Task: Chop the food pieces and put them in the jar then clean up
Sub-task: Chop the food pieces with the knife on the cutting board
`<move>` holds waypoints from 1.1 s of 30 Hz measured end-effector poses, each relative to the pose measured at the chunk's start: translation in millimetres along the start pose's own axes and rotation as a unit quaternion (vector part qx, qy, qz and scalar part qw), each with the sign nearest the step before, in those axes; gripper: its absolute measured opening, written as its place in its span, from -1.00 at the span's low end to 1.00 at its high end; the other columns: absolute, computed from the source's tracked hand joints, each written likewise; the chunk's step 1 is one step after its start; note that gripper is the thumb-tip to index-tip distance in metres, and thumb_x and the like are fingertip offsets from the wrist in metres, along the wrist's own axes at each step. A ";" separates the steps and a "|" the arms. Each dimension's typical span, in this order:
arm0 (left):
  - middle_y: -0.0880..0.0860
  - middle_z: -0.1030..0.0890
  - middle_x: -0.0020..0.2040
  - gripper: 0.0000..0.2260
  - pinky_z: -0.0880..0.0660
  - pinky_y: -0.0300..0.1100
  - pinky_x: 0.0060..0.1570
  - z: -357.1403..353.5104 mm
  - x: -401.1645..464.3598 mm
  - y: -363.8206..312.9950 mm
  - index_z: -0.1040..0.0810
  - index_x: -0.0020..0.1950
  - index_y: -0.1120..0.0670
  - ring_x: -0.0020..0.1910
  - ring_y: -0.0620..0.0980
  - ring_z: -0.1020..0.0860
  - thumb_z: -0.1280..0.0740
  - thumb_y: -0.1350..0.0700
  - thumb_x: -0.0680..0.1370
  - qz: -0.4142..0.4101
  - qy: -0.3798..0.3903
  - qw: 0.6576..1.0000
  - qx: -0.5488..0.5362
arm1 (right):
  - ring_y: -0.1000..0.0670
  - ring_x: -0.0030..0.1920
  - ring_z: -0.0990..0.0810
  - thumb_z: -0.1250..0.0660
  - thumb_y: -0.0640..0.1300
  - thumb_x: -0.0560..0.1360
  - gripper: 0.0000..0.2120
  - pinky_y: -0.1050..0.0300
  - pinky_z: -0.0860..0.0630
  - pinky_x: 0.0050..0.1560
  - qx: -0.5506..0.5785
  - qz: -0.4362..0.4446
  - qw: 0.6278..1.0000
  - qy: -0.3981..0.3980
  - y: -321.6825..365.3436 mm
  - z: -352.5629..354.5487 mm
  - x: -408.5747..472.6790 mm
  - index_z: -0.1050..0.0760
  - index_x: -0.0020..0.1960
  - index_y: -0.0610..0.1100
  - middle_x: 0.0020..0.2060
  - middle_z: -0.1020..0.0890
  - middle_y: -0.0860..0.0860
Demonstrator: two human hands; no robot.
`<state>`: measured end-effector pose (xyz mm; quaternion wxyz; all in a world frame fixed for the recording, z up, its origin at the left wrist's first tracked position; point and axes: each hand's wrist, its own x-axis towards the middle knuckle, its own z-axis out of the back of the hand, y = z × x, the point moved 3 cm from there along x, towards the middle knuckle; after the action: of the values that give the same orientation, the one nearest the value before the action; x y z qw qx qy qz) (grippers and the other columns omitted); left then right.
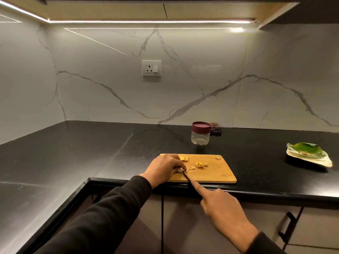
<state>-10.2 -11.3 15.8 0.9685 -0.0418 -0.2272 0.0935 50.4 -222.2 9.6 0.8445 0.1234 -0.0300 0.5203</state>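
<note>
A wooden cutting board (212, 174) lies at the front edge of the black counter. On it my left hand (164, 167) pinches a small pale food piece (182, 169) under its fingertips. My right hand (222, 206) grips a knife (186, 176), index finger stretched along the spine, the blade tip against that piece. A heap of chopped pieces (201, 165) sits mid-board, an uncut chunk (184, 158) lies behind my left hand, and one small bit (218, 157) rests at the far right corner. A clear jar (200, 137) with a maroon lid stands behind the board.
A folded dark cloth (216, 128) lies behind the jar by the marble wall. A glass leaf-shaped dish (309, 154) with green inside sits at the right. A wall socket (151, 68) is above the counter. Cabinet doors with a black handle (287, 228) lie below.
</note>
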 end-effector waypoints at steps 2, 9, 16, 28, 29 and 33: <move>-0.08 -0.56 0.27 -0.73 -0.56 -0.18 0.17 -0.8 3.9 0.5 -0.62 0.30 -0.11 0.16 -0.11 -0.57 -0.37 0.08 0.61 -0.001 0.036 0.999 0.009 | 0.05 -0.15 -0.49 -0.04 0.00 0.71 -0.44 0.12 -0.47 -0.04 0.001 0.000 1.000 0.002 0.4 -0.1 0.3 0.11 0.61 0.29 -0.14 -0.47 0.06; -0.06 -0.58 0.15 -0.61 -0.55 -0.15 0.17 -1.1 14.0 4.8 -0.47 0.41 -0.08 0.07 -0.09 -0.56 -0.39 0.13 0.59 0.030 0.065 0.997 -0.007 | 0.07 -0.21 -0.45 -0.03 0.01 0.71 -0.44 0.15 -0.43 -0.13 0.017 -0.007 1.000 -0.004 -3.0 -1.1 1.1 0.13 0.60 0.30 -0.15 -0.49 0.06; -0.06 -0.66 0.06 -0.89 -0.57 -0.16 0.10 -0.8 1.7 5.8 -0.66 0.09 0.01 0.02 -0.12 -0.60 -0.42 0.11 0.57 0.016 -0.007 0.999 -0.035 | 0.11 -0.28 -0.42 -0.02 0.02 0.71 -0.48 0.21 -0.31 -0.27 0.054 -0.025 0.998 -0.030 -11.9 0.8 8.7 0.05 0.61 0.26 -0.20 -0.50 0.10; -0.10 -0.67 0.01 -0.93 -0.58 -0.21 0.05 -0.1 -2.7 4.9 -0.67 0.03 -0.03 -0.05 -0.16 -0.59 -0.42 0.06 0.57 0.015 -0.040 0.999 -0.027 | 0.10 -0.24 -0.54 -0.05 0.03 0.71 -0.49 0.23 -0.47 -0.22 0.093 -0.014 0.995 -0.023 -7.6 -3.6 10.6 0.00 0.61 0.25 -0.20 -0.57 0.08; -0.10 -0.67 0.01 -0.93 -0.58 -0.22 0.06 -0.4 -3.0 4.9 -0.67 0.04 -0.03 -0.04 -0.16 -0.59 -0.42 0.06 0.57 0.013 -0.042 0.999 -0.027 | 0.10 -0.26 -0.53 -0.04 0.03 0.71 -0.49 0.23 -0.43 -0.26 0.098 -0.014 0.995 -0.022 -7.6 -3.7 11.1 0.00 0.61 0.25 -0.22 -0.56 0.08; -0.10 -0.66 0.02 -0.92 -0.59 -0.22 0.04 -2.2 -4.0 5.5 -0.66 0.05 -0.04 -0.05 -0.17 -0.59 -0.42 0.05 0.57 0.014 -0.048 0.999 -0.021 | 0.09 -0.29 -0.51 -0.04 0.03 0.71 -0.49 0.24 -0.32 -0.37 0.102 -0.004 0.995 -0.018 -5.2 -3.8 12.7 0.02 0.61 0.27 -0.24 -0.55 0.07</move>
<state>-13.6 -6.8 11.4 0.9540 -0.0609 -0.2745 0.1044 60.6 -212.4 7.3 0.8288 0.2183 0.0083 0.5151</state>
